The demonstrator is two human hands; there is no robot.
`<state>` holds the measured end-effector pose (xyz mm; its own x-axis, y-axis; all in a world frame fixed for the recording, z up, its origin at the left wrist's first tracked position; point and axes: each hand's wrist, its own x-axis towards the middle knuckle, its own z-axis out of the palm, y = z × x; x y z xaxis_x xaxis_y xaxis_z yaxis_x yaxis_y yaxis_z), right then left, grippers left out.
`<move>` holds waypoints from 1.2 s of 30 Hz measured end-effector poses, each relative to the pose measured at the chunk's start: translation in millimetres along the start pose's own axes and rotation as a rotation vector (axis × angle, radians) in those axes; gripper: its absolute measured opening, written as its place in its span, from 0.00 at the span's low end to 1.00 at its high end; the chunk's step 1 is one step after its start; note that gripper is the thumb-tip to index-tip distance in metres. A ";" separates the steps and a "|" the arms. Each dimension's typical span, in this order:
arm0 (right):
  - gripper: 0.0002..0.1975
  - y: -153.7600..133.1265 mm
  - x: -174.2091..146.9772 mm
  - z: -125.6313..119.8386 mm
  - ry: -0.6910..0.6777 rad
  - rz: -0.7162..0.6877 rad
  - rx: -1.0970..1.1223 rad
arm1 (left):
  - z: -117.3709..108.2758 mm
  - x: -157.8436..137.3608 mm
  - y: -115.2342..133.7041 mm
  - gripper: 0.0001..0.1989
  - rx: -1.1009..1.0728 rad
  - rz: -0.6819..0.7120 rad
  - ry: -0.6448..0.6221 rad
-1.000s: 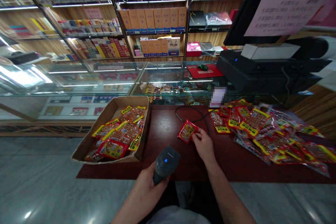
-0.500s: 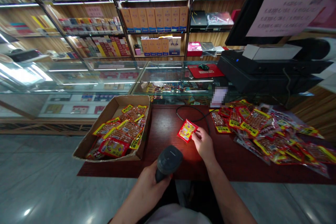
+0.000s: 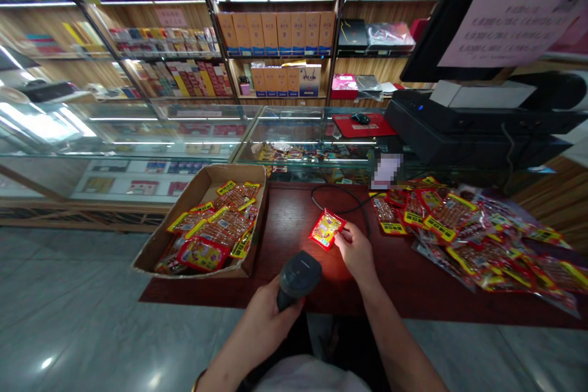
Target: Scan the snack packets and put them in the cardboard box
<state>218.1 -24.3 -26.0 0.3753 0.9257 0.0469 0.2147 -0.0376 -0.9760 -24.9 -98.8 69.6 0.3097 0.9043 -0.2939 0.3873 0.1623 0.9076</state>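
Note:
My left hand point(image 3: 272, 312) is wrapped around the handle of a dark barcode scanner point(image 3: 300, 275), its head tilted forward over the front of the table. Between the thumb and fingers of my right hand point(image 3: 356, 252) is a small red and yellow snack packet point(image 3: 327, 228), held by its right edge just above the wood. A reddish glow falls on the packet and the wood around it. To the left, an open cardboard box point(image 3: 257, 220) contains several similar packets point(image 3: 223, 226). A heap of snack packets point(image 3: 452, 217) spreads over the right side.
The dark red wooden table point(image 3: 285, 208) meets a glass display counter point(image 3: 248, 147). A black cable point(image 3: 337, 188) curls behind the packet. A black register with a monitor point(image 3: 445, 24) stands at the right, near a mouse on a red mat point(image 3: 374, 127). Shelves of boxes point(image 3: 275, 33) line the back.
The glow on the packet looks brighter than before. Both hands keep their grips with almost no movement, and the whole view has shifted slightly.

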 end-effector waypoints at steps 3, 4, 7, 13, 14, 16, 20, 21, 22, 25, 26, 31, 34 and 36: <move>0.16 -0.7 -0.7 -0.4 -0.013 0.031 -0.017 | 3.9 6.0 -0.4 0.10 -0.008 0.003 0.002; 0.17 -0.8 -0.7 -0.5 -0.015 0.041 -0.022 | 5.1 8.0 -0.7 0.10 -0.012 0.005 0.005; 0.18 -1.0 -0.3 -0.6 -0.017 0.056 -0.023 | 8.6 13.4 -1.8 0.10 -0.017 0.007 0.014; 0.18 2.7 0.6 0.5 -0.036 0.039 -0.034 | 13.6 19.3 -5.0 0.10 0.025 0.004 0.015; 0.18 3.8 0.7 0.8 -0.044 0.035 -0.037 | 14.1 19.7 -5.4 0.10 0.028 0.005 0.016; 0.19 5.4 0.8 1.7 -0.045 0.035 -0.033 | 14.8 20.2 -5.9 0.10 0.032 0.011 0.014; 0.19 4.2 0.4 3.9 -0.023 0.073 0.009 | 15.5 21.9 -6.4 0.09 0.053 0.025 0.016; 0.19 2.9 0.0 4.2 -0.023 0.084 0.022 | 15.7 22.7 -6.6 0.09 0.056 0.026 0.017; 0.19 1.5 -0.4 4.2 -0.023 0.089 0.035 | 16.0 23.6 -6.8 0.09 0.056 0.025 0.017; 0.18 -2.8 -2.1 2.9 -0.031 0.072 0.051 | 17.8 26.6 -7.7 0.09 0.039 0.018 0.021; 0.18 -4.1 -2.7 2.2 -0.034 0.063 0.049 | 18.7 27.8 -7.9 0.09 0.028 0.016 0.024; 0.18 -8.6 -4.6 -0.6 -0.036 0.052 0.012 | 24.1 33.6 -6.8 0.10 -0.017 0.021 0.033; 0.18 -8.0 -4.7 -0.7 -0.032 0.054 0.000 | 23.4 31.4 -2.9 0.09 0.006 0.023 0.041; 0.18 -5.9 -4.3 -1.0 -0.034 0.065 0.008 | 18.8 24.4 0.1 0.09 0.041 0.030 0.032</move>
<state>216.2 -28.4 -20.2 0.3571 0.9338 -0.0241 0.1830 -0.0953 -0.9785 -0.9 -84.1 56.9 0.2942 0.9206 -0.2568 0.4138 0.1195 0.9025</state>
